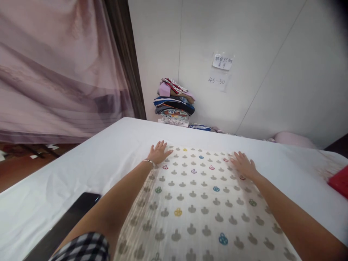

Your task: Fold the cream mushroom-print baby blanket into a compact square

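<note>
A white cloth (199,186) printed with grey, blue, yellow, green and red mushroom shapes lies spread over the table in front of me. My left hand (159,153) rests on its far left corner, fingers spread, with a thin bracelet (150,162) at the wrist. On the far right corner lies my right hand (244,165), flat with its fingers stretched out. Neither hand grips anything. The near edge of the cloth runs out of view at the bottom.
The table (114,145) has a white cover. A dark flat object (65,221) lies left of my forearm, and a red item (339,182) at the right edge. A stack of folded clothes (175,103) stands against the wall behind. A pink curtain (59,65) hangs at left.
</note>
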`<state>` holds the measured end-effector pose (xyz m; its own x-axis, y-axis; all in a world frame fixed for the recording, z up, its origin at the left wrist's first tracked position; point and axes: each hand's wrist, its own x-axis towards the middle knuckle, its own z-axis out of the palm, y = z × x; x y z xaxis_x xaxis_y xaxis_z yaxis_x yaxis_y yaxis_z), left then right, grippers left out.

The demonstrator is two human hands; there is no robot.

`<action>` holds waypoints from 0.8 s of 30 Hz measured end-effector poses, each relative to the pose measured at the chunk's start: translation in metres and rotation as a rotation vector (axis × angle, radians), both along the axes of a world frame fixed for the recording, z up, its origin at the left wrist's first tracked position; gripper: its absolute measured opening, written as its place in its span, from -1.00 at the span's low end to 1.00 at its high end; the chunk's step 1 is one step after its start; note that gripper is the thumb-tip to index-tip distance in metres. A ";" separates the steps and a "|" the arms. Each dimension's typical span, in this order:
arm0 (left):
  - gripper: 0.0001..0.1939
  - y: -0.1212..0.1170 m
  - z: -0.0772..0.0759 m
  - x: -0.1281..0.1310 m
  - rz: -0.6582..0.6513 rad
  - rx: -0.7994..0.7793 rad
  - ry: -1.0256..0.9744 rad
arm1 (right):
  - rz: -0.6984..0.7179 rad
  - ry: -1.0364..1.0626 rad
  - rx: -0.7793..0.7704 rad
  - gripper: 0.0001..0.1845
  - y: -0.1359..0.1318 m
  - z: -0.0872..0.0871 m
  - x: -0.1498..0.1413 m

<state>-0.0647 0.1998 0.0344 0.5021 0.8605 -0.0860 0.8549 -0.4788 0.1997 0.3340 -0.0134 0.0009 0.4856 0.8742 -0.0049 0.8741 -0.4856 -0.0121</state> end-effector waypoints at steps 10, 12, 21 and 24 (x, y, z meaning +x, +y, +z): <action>-0.18 -0.035 -0.033 -0.030 -0.003 0.130 0.008 | -0.031 0.063 0.012 -0.30 -0.083 -0.026 -0.014; -0.18 -0.031 -0.028 -0.027 -0.006 0.110 0.006 | -0.030 0.076 0.007 -0.30 -0.077 -0.022 -0.014; -0.24 -0.082 -0.002 -0.047 -0.055 0.125 0.021 | 0.059 0.036 0.057 -0.28 -0.123 -0.005 -0.053; -0.24 -0.118 -0.016 -0.073 -0.124 0.160 0.011 | 0.125 0.003 0.092 -0.27 -0.162 -0.024 -0.069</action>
